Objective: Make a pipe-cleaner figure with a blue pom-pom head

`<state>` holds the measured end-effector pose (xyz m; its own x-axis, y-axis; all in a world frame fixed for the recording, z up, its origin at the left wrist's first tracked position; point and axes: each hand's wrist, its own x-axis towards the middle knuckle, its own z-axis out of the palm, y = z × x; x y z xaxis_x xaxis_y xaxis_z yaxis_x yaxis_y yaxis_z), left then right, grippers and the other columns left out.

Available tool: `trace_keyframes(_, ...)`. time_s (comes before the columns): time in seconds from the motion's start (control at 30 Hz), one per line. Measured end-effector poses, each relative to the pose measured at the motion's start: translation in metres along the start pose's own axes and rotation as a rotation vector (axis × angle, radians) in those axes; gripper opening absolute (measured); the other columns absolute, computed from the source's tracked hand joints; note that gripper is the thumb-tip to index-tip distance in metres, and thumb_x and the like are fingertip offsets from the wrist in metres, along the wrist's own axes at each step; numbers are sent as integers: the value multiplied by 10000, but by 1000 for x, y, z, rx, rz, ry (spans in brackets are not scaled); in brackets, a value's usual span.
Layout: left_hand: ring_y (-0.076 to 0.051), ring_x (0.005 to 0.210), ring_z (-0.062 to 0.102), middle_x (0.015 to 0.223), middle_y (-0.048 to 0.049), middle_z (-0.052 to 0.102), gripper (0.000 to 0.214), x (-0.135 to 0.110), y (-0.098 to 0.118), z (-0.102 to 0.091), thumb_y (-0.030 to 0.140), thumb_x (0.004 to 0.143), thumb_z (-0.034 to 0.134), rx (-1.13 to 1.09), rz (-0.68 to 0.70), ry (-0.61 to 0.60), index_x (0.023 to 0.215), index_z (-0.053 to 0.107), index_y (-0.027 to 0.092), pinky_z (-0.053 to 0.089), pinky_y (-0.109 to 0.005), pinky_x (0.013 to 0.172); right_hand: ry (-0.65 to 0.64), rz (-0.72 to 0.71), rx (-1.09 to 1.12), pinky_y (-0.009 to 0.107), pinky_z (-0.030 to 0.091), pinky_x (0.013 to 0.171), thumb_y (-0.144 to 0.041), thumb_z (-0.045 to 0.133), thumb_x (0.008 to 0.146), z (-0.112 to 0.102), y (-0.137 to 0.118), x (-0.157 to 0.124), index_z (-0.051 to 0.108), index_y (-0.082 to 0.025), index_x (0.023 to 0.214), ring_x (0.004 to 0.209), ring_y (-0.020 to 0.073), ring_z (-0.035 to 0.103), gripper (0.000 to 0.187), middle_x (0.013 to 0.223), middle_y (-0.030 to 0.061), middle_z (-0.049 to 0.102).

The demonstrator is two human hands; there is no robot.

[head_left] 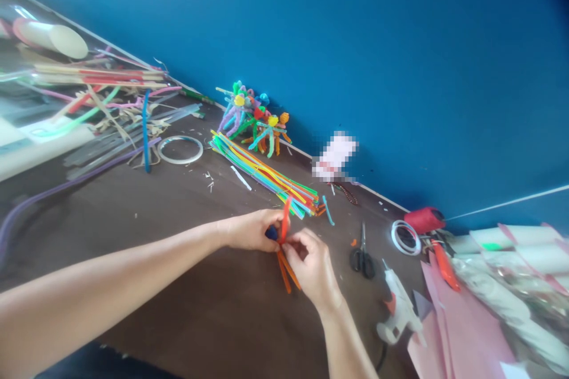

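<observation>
Both my hands meet over the dark wooden table (186, 284). My left hand (251, 230) is closed, pinching a blue ball (271, 233) and orange pipe cleaners (284, 222). My right hand (313, 266) is closed too, its fingers gripping the same orange pipe cleaners, whose loose ends (287, 272) stick out below. Just beyond my hands lies a bundle of coloured pipe cleaners (267, 174). Several finished pipe-cleaner figures (255, 118) stand by the blue wall.
Black scissors (362, 254), a white glue gun (400, 308), a tape ring (405, 237) and a red spool (424, 219) lie right of my hands. Pink paper sheets (457, 325) sit at far right. Another tape ring (180, 149) and loose strips (111, 124) lie at left.
</observation>
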<state>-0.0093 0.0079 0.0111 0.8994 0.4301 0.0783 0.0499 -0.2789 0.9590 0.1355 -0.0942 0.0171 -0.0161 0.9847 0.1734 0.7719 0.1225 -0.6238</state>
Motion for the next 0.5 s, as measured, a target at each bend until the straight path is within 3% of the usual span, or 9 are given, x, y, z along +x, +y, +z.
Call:
trace_keyframes(0.23, -96, 619, 499, 698, 32, 580, 336, 0, -2, 10, 105, 608, 560, 67, -30, 77, 919, 444, 153, 383, -206, 587, 85, -52, -305, 217, 356, 577, -161, 490, 725, 1, -9, -5, 531, -181, 668, 616, 124, 494, 73, 668, 8, 513)
trace_keyframes(0.33, -95, 629, 502, 714, 29, 577, 304, -1, 2, 14, 80, 601, 533, 120, -6, 147, 887, 466, 156, 387, -198, 592, 138, -62, -369, 229, 346, 583, -141, 472, 716, 2, -10, -5, 505, -179, 614, 621, 134, 486, 114, 646, 14, 502)
trace_keyframes(0.43, -93, 627, 520, 710, 32, 580, 266, -1, 4, 17, 81, 606, 527, 155, 15, 192, 855, 478, 161, 393, -190, 599, 197, -7, -299, 232, 346, 582, -127, 462, 695, 4, -9, -3, 479, -179, 577, 607, 134, 473, 131, 615, 8, 487)
trace_keyframes(0.5, -97, 624, 536, 687, 39, 596, 315, -1, 5, 18, 94, 623, 532, 176, 26, 194, 922, 464, 168, 397, -193, 613, 202, 78, -128, 225, 354, 570, -127, 458, 678, 4, -6, -1, 481, -176, 586, 590, 126, 469, 107, 613, 0, 491)
